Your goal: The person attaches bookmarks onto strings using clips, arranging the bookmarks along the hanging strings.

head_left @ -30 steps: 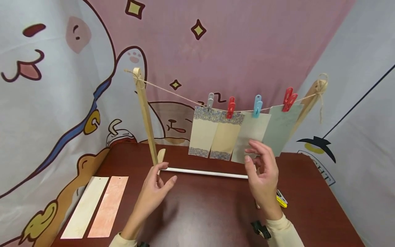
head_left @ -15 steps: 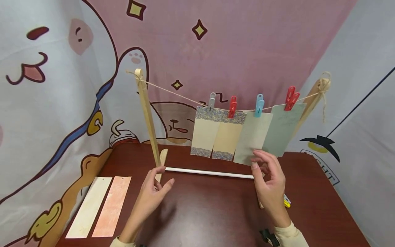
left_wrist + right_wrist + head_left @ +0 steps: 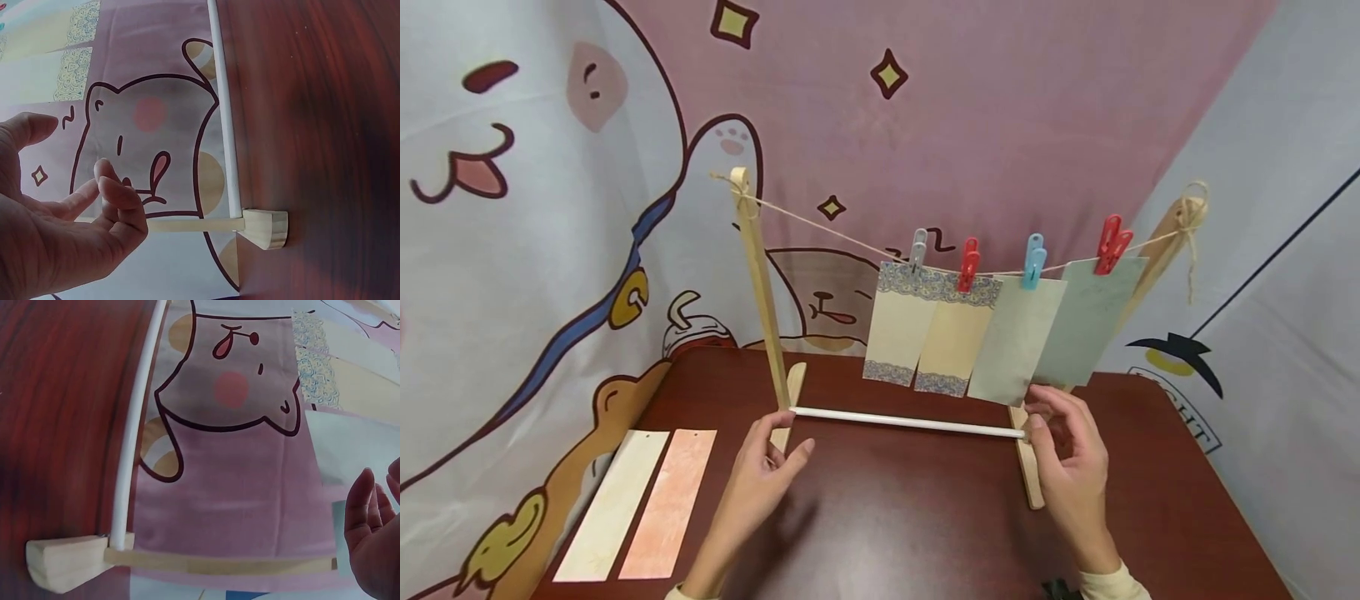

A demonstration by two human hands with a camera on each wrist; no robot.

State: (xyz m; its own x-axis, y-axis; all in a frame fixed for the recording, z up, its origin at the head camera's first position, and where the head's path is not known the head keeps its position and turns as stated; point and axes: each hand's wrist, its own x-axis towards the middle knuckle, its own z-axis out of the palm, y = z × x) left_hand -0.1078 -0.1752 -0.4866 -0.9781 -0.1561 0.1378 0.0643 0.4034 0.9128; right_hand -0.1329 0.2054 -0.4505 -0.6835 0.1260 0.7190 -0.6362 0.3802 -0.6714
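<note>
A small wooden drying rack with a white crossbar [image 3: 910, 421] stands on the table. Twine [image 3: 820, 225] runs between its left post [image 3: 762, 300] and right post [image 3: 1157, 250]. Clothespins, grey [image 3: 918, 250], red [image 3: 968, 267], blue [image 3: 1034, 262] and red [image 3: 1111, 246], hold two lace-patterned cards [image 3: 898, 329], a pale card [image 3: 1018, 337] and a grey-green card [image 3: 1093, 317] along it. My left hand [image 3: 763, 467] hovers by the left foot, fingers loosely bent and holding nothing. My right hand [image 3: 1075, 467] is near the right foot [image 3: 1030, 475], also holding nothing; contact there is unclear.
Two paper strips, cream [image 3: 613, 504] and pink [image 3: 670, 504], lie flat at the left of the dark red table [image 3: 895, 517]. A printed cloth [image 3: 1000, 108] hangs close behind the rack.
My right hand has moved down and right, from in front of the hanging cards to beside the right foot. My left hand has shifted slightly down. The cards still hang as before.
</note>
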